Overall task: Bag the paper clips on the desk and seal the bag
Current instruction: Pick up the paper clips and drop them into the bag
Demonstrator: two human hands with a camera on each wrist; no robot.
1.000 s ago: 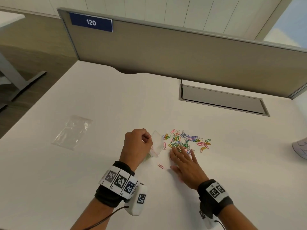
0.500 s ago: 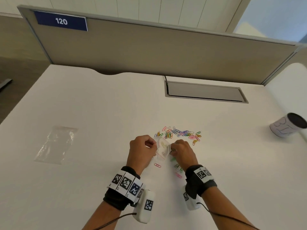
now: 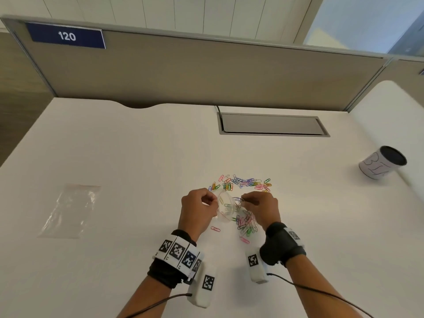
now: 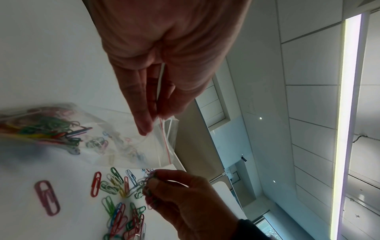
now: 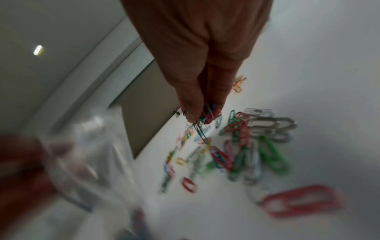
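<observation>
My left hand [image 3: 207, 204] [image 4: 156, 113] pinches the rim of a small clear zip bag [image 3: 226, 208] [image 4: 131, 139] [image 5: 86, 155] with a red seal line; some coloured paper clips lie inside it. My right hand [image 3: 249, 203] [image 4: 152, 183] [image 5: 200, 113] pinches a bunch of paper clips right at the bag's mouth. Loose coloured paper clips [image 3: 246, 182] lie in a row on the white desk [image 3: 114, 157] beyond the hands. A second heap of paper clips [image 3: 246, 223] [image 4: 121, 212] [image 5: 246, 146] lies beneath my right hand. A single pink clip [image 3: 215, 229] lies below my left hand.
A second clear bag [image 3: 68, 212] lies flat on the desk at the left. A white cup [image 3: 380, 162] with a dark inside stands at the far right. A grey cable hatch [image 3: 273, 124] is set in the desk before the partition [image 3: 206, 72].
My right hand left the desk, gathered clips and rose to the bag's mouth. Part of the pile now lies nearer, under that hand. The left hand lifted the bag.
</observation>
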